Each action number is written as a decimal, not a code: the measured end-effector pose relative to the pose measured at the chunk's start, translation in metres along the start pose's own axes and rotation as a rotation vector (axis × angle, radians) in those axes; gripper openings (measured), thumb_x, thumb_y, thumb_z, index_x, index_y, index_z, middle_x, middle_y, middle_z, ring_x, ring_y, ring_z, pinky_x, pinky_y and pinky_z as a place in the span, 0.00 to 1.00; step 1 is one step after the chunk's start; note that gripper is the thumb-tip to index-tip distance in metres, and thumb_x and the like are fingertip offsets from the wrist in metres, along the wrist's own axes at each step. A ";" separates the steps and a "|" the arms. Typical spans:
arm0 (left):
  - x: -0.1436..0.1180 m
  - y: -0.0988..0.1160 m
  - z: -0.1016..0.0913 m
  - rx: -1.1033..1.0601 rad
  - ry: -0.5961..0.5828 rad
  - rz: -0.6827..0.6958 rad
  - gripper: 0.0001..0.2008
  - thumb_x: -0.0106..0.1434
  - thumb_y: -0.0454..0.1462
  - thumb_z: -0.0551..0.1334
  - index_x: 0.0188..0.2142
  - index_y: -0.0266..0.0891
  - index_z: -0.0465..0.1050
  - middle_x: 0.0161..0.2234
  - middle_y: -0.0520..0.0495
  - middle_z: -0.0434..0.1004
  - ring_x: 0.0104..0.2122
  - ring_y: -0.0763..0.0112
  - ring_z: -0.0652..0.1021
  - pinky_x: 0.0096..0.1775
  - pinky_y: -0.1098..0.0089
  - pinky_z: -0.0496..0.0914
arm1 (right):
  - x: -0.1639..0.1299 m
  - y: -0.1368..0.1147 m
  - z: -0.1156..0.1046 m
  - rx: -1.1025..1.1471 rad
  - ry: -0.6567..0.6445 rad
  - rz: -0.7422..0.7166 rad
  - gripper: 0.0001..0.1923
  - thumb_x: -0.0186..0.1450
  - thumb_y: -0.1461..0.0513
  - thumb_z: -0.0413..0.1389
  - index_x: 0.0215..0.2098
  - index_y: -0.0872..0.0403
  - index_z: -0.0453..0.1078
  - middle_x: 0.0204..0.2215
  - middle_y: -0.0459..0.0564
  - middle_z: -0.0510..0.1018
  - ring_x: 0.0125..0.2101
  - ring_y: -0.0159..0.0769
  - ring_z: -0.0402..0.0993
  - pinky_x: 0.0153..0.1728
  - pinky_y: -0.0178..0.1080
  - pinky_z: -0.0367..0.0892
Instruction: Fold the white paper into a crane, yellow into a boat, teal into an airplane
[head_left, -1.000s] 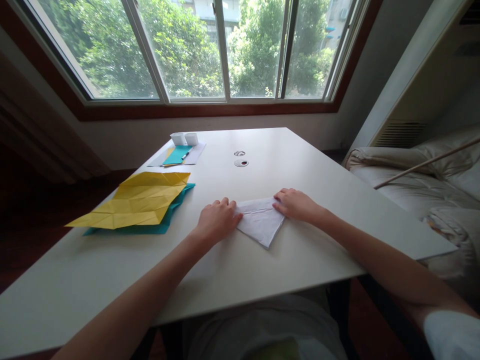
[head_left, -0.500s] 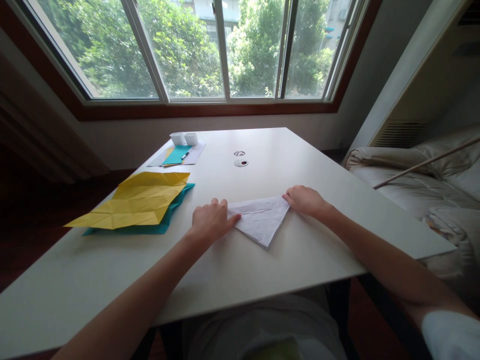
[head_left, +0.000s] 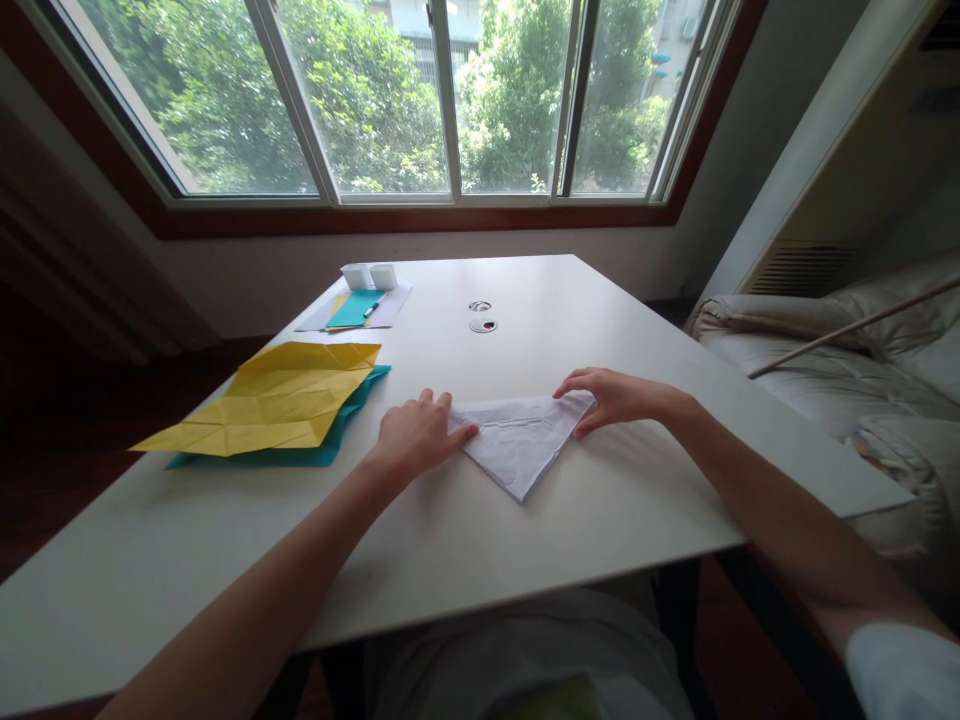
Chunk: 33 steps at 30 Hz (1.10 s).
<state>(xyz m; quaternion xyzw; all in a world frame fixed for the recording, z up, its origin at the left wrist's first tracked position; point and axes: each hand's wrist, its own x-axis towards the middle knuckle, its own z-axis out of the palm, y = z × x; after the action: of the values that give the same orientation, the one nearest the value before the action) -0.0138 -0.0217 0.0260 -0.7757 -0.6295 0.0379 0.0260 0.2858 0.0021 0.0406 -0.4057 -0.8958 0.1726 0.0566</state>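
A sheet of white paper [head_left: 519, 445], folded into a triangle, lies on the white table with one point towards me. My left hand [head_left: 417, 434] holds its left corner, thumb on top and the other fingers at the far edge. Around the right corner is my right hand [head_left: 616, 396], its thumb and fingers spread apart. The fingers of that hand are at the top edge, and the thumb is near the slanting right edge.
Creased yellow paper [head_left: 281, 395] lies over teal paper [head_left: 351, 422] to the left. Farther back are small paper sheets [head_left: 356, 308], a pen [head_left: 373, 307] and white box-like pieces [head_left: 383, 276]. Round table inserts [head_left: 483, 325] are beyond my hands. A sofa [head_left: 795, 335] stands right.
My right hand has opened from its pinch on the right corner, with the thumb now lower. The paper has shifted slightly, its near point moving left and towards me.
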 end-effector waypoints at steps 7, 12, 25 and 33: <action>0.009 -0.011 0.000 -0.019 0.009 0.080 0.29 0.59 0.56 0.45 0.49 0.40 0.64 0.48 0.38 0.67 0.43 0.55 0.73 0.40 0.61 0.66 | 0.003 -0.006 0.006 0.045 -0.010 -0.064 0.23 0.53 0.51 0.60 0.46 0.48 0.71 0.43 0.50 0.73 0.42 0.38 0.69 0.43 0.39 0.63; 0.014 -0.017 0.005 -0.073 0.033 0.130 0.27 0.62 0.53 0.43 0.50 0.41 0.64 0.50 0.40 0.66 0.44 0.57 0.73 0.43 0.61 0.66 | 0.003 -0.012 0.004 0.138 -0.021 -0.086 0.14 0.59 0.54 0.55 0.40 0.50 0.74 0.39 0.49 0.76 0.38 0.35 0.71 0.40 0.36 0.64; 0.030 -0.035 0.016 -0.460 0.207 0.086 0.25 0.66 0.44 0.39 0.55 0.32 0.58 0.53 0.38 0.64 0.54 0.63 0.65 0.54 0.66 0.58 | 0.012 0.000 0.007 0.378 0.321 0.212 0.17 0.59 0.51 0.52 0.35 0.56 0.71 0.31 0.49 0.77 0.31 0.34 0.72 0.31 0.35 0.66; 0.023 -0.030 0.010 -0.274 0.201 0.053 0.25 0.61 0.52 0.47 0.48 0.40 0.67 0.51 0.42 0.66 0.46 0.59 0.71 0.46 0.65 0.65 | 0.017 0.013 0.019 0.124 0.433 0.394 0.20 0.58 0.58 0.54 0.48 0.56 0.65 0.32 0.50 0.77 0.31 0.35 0.73 0.36 0.37 0.67</action>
<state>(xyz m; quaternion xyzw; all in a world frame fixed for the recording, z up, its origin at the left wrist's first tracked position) -0.0393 0.0072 0.0185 -0.7882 -0.6022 -0.1255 -0.0180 0.2789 0.0181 0.0171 -0.5949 -0.7546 0.1441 0.2364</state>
